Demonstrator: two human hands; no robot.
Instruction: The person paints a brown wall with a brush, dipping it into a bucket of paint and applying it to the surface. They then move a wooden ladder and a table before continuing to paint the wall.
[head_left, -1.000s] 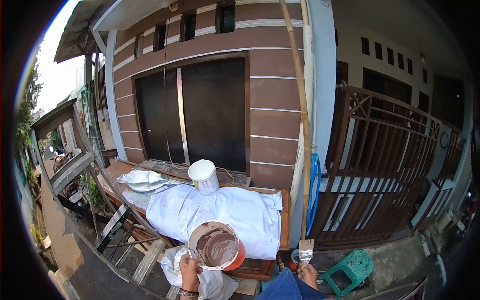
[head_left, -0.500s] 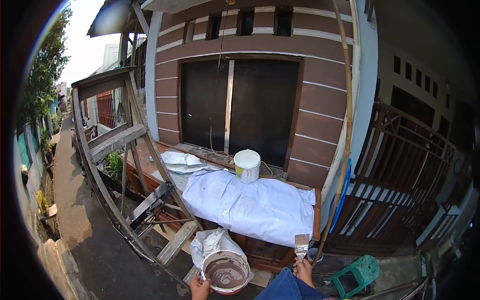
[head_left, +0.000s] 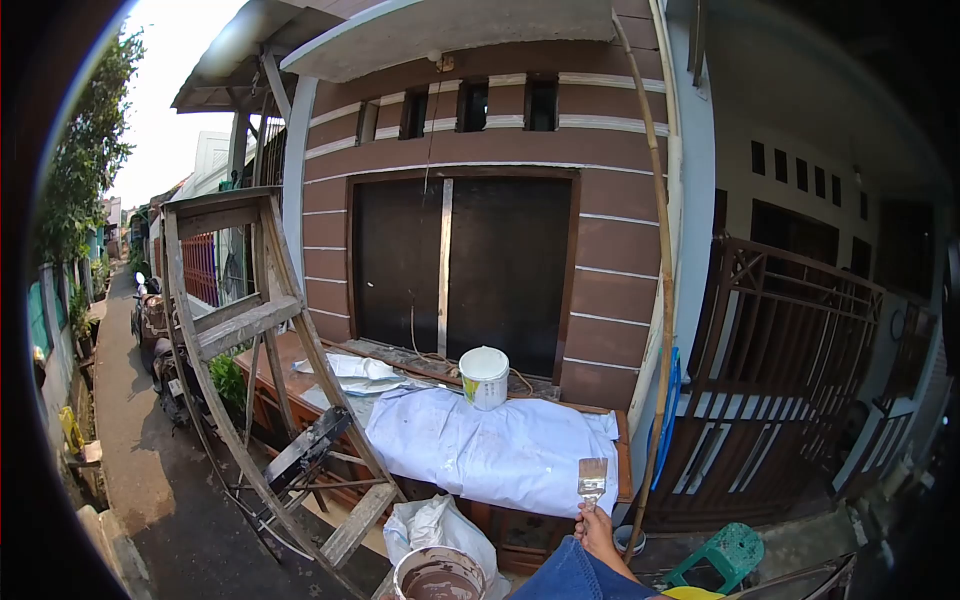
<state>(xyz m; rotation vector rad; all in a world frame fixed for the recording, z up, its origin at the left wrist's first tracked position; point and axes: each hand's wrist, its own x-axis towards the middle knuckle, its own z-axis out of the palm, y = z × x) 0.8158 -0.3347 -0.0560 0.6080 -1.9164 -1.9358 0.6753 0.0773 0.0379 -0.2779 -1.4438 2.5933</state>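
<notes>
My right hand [head_left: 595, 532] is closed round the handle of a flat paintbrush [head_left: 592, 478], its bristles pointing up in front of the white cloth [head_left: 490, 445]. At the bottom edge stands a bucket of brown paint [head_left: 440, 580], only partly in view. A white plastic sack [head_left: 445, 528] lies against the bucket's far side. My left hand is out of the frame. On the cloth-covered bench stands a white bucket [head_left: 484, 380], upright.
A wooden stepladder [head_left: 250, 328] stands at the left, beside the alley [head_left: 140, 400]. A green stool [head_left: 720, 560] is at the lower right. Behind it is a brown metal gate [head_left: 770, 370]. A bamboo pole [head_left: 662, 260] leans by the striped wall [head_left: 610, 290].
The view has tilted up, so the scene sits lower. My left hand, earlier at the paint bucket's rim, has gone out of view. My right hand still holds the brush, a little further left.
</notes>
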